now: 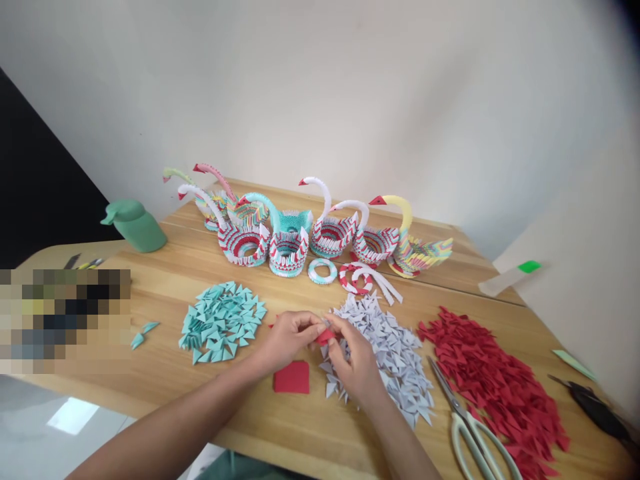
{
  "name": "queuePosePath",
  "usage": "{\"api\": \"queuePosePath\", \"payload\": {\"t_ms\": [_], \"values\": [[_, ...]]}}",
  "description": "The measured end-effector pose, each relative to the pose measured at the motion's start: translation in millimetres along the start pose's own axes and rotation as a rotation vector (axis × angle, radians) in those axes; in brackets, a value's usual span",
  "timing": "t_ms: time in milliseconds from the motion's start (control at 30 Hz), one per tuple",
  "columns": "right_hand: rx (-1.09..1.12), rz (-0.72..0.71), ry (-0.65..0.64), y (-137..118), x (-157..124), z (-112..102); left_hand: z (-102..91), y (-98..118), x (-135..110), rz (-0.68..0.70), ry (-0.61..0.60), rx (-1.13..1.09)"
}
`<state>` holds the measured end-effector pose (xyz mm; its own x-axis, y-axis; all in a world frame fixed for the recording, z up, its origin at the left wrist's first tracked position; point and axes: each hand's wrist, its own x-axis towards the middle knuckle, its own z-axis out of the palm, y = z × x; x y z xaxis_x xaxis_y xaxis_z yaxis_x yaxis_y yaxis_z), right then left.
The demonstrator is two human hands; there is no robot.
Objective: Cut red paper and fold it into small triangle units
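A small folded piece of red paper (325, 336) is pinched between the fingertips of my left hand (293, 340) and my right hand (354, 357). Both hands are closed on it, and the fingers hide part of its shape. Just below my left hand lies a flat sheet of red paper (291, 378). My right hand hovers at the left edge of a pile of pale lilac folded paper triangles (393, 360). To the left of my left hand is a round pile of teal paper triangles (225, 320).
Several paper swans (243, 245) stand along the back, with a paper ring (323, 271) before them. Scissors (470, 420) lie by a red triangle pile (495, 373) at right. A green jug (134, 227) stands left; a black-handled tool (595, 403) lies far right.
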<state>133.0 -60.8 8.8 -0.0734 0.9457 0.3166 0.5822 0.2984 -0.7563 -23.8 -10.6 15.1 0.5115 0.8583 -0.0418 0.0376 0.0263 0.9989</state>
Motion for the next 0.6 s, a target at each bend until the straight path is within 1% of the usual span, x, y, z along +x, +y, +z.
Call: {"api": "queuePosePath", "payload": {"t_ms": [67, 100, 167, 233, 300, 367, 467, 600], "values": [[0.009, -0.047, -0.023, -1, 1, -2, -0.6, -1, 1, -0.048, -0.054, -0.140], [0.024, -0.048, -0.021, -2, 1, -3, -0.7, -2, 1, -0.063, -0.073, -0.200], [0.067, -0.003, 0.008, -1, 2, -5, -0.3, -4, 2, -0.080, -0.095, -0.280], [0.108, 0.077, 0.062, 2, 2, -5, 1.2, -5, 2, -0.079, -0.107, -0.310], [0.139, 0.153, 0.106, 5, 2, -5, 3.8, -7, 2, -0.056, -0.096, -0.286], [0.161, 0.203, 0.125, 7, 1, -3, 6.7, -7, 1, -0.009, -0.058, -0.220], [0.162, 0.234, 0.132, 9, 0, 1, 9.6, -5, 0, 0.040, 0.026, -0.092], [0.150, 0.247, 0.131, 8, 0, 4, 9.1, -1, -1, 0.042, 0.092, 0.016]]}}
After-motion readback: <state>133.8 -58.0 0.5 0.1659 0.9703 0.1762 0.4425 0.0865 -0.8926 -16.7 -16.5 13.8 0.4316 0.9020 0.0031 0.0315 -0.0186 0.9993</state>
